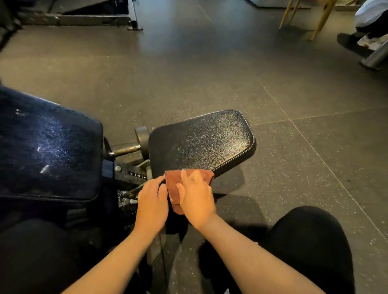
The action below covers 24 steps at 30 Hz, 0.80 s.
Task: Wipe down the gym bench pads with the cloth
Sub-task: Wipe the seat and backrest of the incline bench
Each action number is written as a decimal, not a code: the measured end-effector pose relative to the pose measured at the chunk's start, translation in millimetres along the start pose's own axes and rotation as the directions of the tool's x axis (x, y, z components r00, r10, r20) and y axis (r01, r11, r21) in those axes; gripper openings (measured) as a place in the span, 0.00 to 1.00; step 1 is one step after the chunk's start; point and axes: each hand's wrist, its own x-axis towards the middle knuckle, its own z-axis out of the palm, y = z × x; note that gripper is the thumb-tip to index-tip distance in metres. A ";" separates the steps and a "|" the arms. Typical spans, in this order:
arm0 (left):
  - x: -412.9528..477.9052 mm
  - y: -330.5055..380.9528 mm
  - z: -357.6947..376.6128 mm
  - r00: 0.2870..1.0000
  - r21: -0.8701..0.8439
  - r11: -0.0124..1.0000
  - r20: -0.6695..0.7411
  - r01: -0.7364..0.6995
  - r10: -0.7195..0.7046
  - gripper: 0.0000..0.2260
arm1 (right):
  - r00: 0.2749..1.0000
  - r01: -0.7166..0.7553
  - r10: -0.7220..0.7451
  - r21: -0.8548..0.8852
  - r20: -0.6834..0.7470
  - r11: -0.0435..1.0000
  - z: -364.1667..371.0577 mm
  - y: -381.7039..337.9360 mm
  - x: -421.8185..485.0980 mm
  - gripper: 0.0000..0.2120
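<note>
right grip (196, 201) spread flat on cloth (173, 181) at seat pad (201, 140) edge; left grip (152, 205) pinching cloth's side

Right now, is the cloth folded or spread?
Folded: the cloth shows layered edges under the right hand, on the seat pad's end.

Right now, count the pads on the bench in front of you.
2: the large pad at left, and the small pad at centre, its near edge under the cloth. More may be hidden.
</note>
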 end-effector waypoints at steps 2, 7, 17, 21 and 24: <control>-2.3 3.0 -7.1 1.000 -0.023 1.000 0.021 0.000 0.001 0.15 | 0.999 0.010 -0.011 0.017 0.039 1.000 3.7 -2.2 1.4 0.20; -9.4 2.5 -24.3 0.995 -0.017 0.995 0.024 0.099 -0.098 0.15 | 0.993 0.047 -0.056 0.089 0.101 0.995 19.7 -16.7 -1.5 0.18; -19.9 26.7 -92.6 0.997 -0.155 0.986 -0.047 0.055 -0.063 0.11 | 0.994 0.104 -0.070 0.597 -0.080 0.796 -15.1 -82.8 20.6 0.17; -12.6 29.7 -120.7 0.987 -0.100 0.995 -0.161 0.000 -0.016 0.12 | 0.991 0.123 -0.125 0.732 -0.052 0.670 -17.4 -114.4 31.8 0.17; -3.9 27.1 -137.5 0.978 0.014 1.000 -0.205 -0.024 0.026 0.13 | 0.979 0.145 -0.202 0.833 -0.041 0.535 -16.8 -130.2 38.5 0.18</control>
